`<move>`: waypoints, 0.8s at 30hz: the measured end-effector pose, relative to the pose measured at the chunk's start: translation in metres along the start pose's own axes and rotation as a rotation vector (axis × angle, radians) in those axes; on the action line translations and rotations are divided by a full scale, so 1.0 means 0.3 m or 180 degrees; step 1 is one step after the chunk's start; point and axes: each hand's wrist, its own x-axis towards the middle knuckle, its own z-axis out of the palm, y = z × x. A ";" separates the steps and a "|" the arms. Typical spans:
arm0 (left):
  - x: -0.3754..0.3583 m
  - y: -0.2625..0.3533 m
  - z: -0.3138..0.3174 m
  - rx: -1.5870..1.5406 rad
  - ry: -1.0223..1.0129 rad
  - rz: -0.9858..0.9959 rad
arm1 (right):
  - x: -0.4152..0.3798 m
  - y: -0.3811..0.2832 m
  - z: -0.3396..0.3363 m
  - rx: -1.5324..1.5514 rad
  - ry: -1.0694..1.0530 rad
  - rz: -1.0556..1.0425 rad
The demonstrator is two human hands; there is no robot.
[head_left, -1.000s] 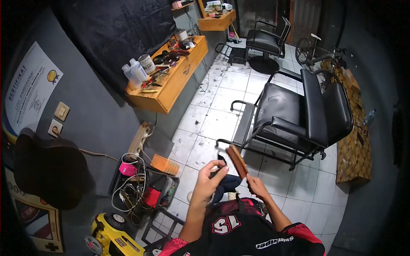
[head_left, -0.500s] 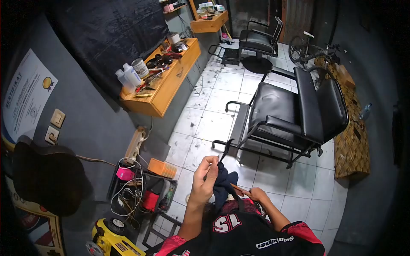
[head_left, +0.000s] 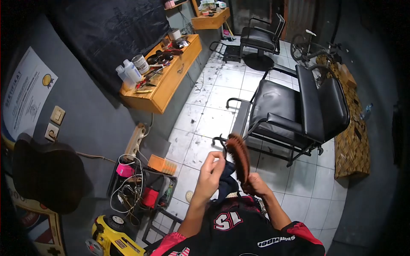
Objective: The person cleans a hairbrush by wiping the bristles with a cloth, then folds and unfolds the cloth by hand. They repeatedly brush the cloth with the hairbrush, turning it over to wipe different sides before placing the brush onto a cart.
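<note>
Raised in front of my chest, my left hand [head_left: 209, 176] pinches a dark navy cloth [head_left: 228, 182] near a thin dark strip that sticks up above the fingers. The rest of the cloth hangs down beside that hand, toward my lap. My right hand [head_left: 257, 185] is closed round the handle of a brush [head_left: 240, 157] with reddish-brown bristles. The brush stands upright, bristles facing left toward the cloth and my left hand. Its handle end is hidden in my fist.
A black barber chair [head_left: 275, 104] stands ahead on the tiled floor [head_left: 205, 128], which has scattered hair. At left, a wooden shelf [head_left: 171, 81] holds bottles and tools. A bin of cables [head_left: 132, 187] and a yellow toy car [head_left: 115, 237] are close by my left side.
My right hand has lifted the brush from low by my lap to upright beside the cloth. My left hand has shifted slightly right and still pinches the cloth.
</note>
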 end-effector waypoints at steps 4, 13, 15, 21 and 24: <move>-0.019 0.020 0.026 0.0123 -0.0191 0.0482 | 0.043 0.157 -0.033 -0.0929 -0.0261 0.0585; -0.042 0.031 -0.023 -0.0122 0.0360 0.0349 | 0.008 0.344 -0.221 -0.3377 0.0927 0.1212; -0.023 0.000 -0.029 -0.0035 0.0612 0.0062 | 0.032 0.236 -0.182 -0.2068 0.0982 0.0824; -0.021 0.008 0.008 -0.0013 0.0635 -0.0026 | 0.000 -0.019 0.008 0.0920 0.0340 0.0323; -0.010 0.004 0.031 -0.0025 0.0625 0.0228 | 0.038 -0.022 0.030 -0.0541 -0.0344 0.0265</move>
